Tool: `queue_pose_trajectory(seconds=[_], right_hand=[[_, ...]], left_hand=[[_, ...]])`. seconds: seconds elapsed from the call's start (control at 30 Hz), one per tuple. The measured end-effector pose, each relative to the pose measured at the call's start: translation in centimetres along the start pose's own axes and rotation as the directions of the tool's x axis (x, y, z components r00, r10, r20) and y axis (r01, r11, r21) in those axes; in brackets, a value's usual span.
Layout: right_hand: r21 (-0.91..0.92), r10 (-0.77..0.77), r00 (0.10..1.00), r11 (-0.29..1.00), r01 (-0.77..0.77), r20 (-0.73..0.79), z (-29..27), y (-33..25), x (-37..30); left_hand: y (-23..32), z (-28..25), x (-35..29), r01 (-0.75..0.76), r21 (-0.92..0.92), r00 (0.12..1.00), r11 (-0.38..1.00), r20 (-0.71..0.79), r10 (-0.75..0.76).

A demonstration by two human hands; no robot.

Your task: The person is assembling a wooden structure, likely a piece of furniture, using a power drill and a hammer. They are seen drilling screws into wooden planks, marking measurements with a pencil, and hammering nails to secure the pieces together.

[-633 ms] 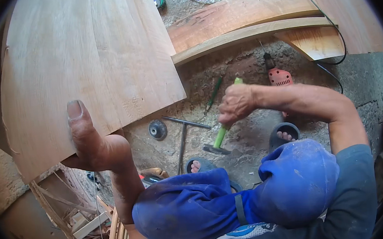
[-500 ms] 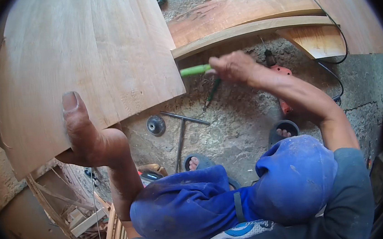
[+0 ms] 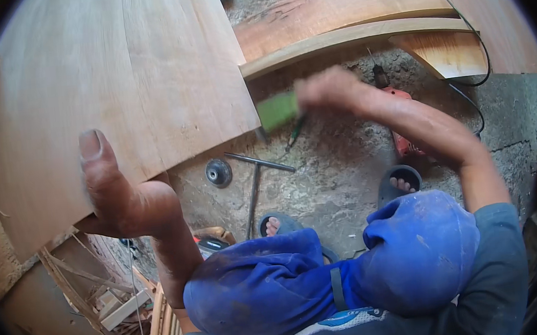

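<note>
While our blue-trousered knees fill the near foreground, our left hand braces the lower edge of a large plywood sheet, thumb pressed flat on its face and the other fingers curled under the edge out of sight. Just beyond, our right hand is a blur, its fingers wrapped around a green-handled tool at the sheet's right corner; the tool's head is hidden, so we cannot tell what kind it is. We judge this to be striking or working at that corner, and the next stroke calls for the left hand to keep the sheet from shifting.

Below the corner, on the concrete floor, lie a round metal disc and a T-shaped metal bar, near our sandalled feet. Farther off, an orange power drill with its black cable and two long curved planks hem in the swing to the right and beyond.
</note>
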State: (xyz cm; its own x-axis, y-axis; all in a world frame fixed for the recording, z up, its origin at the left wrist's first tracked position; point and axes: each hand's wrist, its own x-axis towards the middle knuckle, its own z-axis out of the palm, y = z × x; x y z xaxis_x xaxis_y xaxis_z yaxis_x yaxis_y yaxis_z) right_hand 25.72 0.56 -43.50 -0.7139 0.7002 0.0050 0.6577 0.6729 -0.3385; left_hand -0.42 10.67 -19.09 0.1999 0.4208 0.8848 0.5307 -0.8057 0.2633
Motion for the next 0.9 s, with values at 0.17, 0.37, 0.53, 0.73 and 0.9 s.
queue_pose_trajectory(seconds=[0.17,0.37,0.53,0.73,0.9], right_hand=[[0.136,0.037,0.999,0.99,-0.04,0.027,-0.7,-1.4,-0.2],[0.213,0.507,0.857,0.851,-0.48,-0.091,-0.3,1.5,0.5],[0.082,0.044,0.998,0.996,-0.04,-0.045,-1.1,-2.8,-0.8],[0.056,0.071,0.997,0.996,-0.068,-0.04,-1.3,-2.6,0.2],[0.103,0.286,0.958,0.954,-0.281,-0.034,-2.6,0.9,1.3]], left_hand=[[1.4,1.3,1.9,0.095,-0.139,0.99,0.986,-0.086,-0.108],[0.5,0.8,0.8,0.174,-0.13,0.979,0.976,-0.087,-0.186],[1.0,1.4,1.1,0.16,-0.241,0.972,0.957,-0.13,-0.195],[0.6,1.3,1.1,0.082,-0.051,0.986,0.995,-0.143,-0.089],[1.2,1.1,1.8,0.189,-0.237,0.968,0.953,-0.118,-0.221]])
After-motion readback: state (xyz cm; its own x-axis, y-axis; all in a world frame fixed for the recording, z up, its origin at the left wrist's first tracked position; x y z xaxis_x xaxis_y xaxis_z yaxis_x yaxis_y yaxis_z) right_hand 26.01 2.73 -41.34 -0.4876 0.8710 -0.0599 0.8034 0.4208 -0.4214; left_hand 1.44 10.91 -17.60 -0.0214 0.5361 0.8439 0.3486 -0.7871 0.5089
